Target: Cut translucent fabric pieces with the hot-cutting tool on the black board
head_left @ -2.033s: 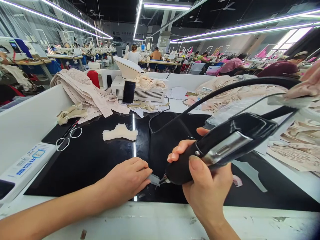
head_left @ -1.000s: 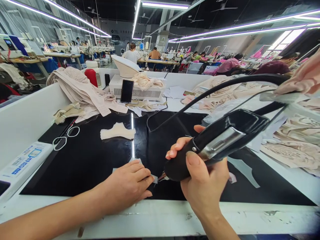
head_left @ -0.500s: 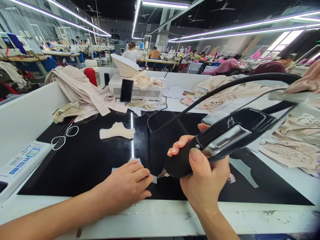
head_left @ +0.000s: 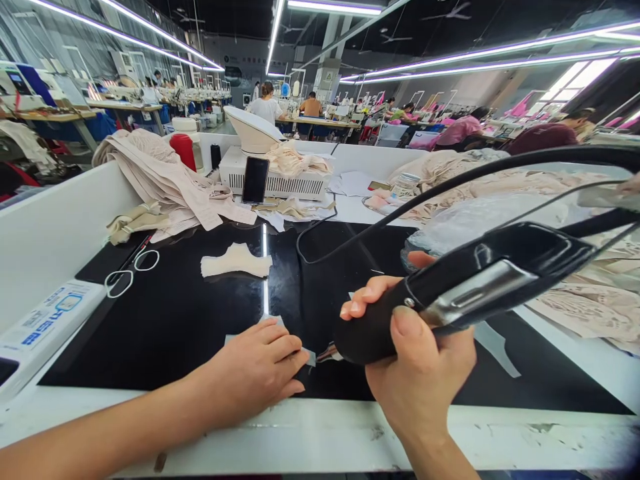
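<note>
My left hand (head_left: pixel 263 363) lies palm down with its fingers close together, pressing a pale translucent piece (head_left: pixel 311 357) on the black mat (head_left: pixel 165 333). Fingers of my right hand (head_left: pixel 420 360) wrap round a black corded tool (head_left: pixel 475 273) with a silver plate on its side. The tool's metal tip (head_left: pixel 327 354) points left and is at the right edge of the pale piece, close to my left fingertips. Most of that piece is hidden under my left hand. A cream fabric piece (head_left: pixel 236 261) lies flat farther back on the mat.
White-handled scissors (head_left: pixel 133 273) and a white box (head_left: pixel 55 317) are at the left. A phone (head_left: pixel 255 179) leans on a vented white machine (head_left: pixel 230 175). Beige fabric heaps (head_left: pixel 165 180) lie behind. The tool's black cable (head_left: pixel 450 179) arches over the right side. Another translucent piece (head_left: pixel 497 347) lies right.
My right hand and the tool have shifted slightly right, and the tool's rear end has swung right. Its tip stays by the pale piece. My left hand has hardly moved.
</note>
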Available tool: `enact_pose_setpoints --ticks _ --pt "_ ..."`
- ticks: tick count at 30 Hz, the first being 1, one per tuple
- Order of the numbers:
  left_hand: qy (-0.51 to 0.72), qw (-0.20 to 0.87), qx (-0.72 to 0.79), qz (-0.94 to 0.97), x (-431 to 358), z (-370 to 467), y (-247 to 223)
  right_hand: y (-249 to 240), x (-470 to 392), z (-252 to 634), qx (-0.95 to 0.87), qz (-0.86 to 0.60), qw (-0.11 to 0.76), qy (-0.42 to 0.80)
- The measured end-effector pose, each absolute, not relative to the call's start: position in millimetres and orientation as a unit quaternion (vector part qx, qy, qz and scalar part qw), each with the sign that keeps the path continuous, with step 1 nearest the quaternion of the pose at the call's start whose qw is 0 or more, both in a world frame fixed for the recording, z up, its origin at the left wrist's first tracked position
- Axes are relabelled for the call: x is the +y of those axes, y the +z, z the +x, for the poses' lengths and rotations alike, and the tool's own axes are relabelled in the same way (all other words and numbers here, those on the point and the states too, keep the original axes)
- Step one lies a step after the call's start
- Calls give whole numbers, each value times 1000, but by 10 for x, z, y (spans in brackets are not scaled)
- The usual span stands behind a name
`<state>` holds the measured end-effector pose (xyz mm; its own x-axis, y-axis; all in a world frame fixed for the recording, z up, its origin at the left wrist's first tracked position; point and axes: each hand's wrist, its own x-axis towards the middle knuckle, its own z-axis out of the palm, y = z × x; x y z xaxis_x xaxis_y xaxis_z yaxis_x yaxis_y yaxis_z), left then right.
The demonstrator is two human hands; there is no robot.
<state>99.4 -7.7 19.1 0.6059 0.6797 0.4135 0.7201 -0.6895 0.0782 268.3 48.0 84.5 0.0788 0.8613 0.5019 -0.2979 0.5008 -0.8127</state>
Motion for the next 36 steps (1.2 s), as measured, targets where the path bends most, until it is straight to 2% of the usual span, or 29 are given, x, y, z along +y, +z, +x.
enact_pose_setpoints --ticks 7,12,21,36 --pt "-207 33 -393 -895 -79 1003 191 812 455 2676 -538 -282 672 423" --pt "-225 -46 -404 -886 -129 851 307 893 462 2688 -548 -281 662 427" --pt "-239 -93 -557 -790 -436 173 353 911 400 2298 -550 -216 639 492" --pt "-292 -159 -583 -741 -318 300 245 816 437 1786 -546 -160 638 518"
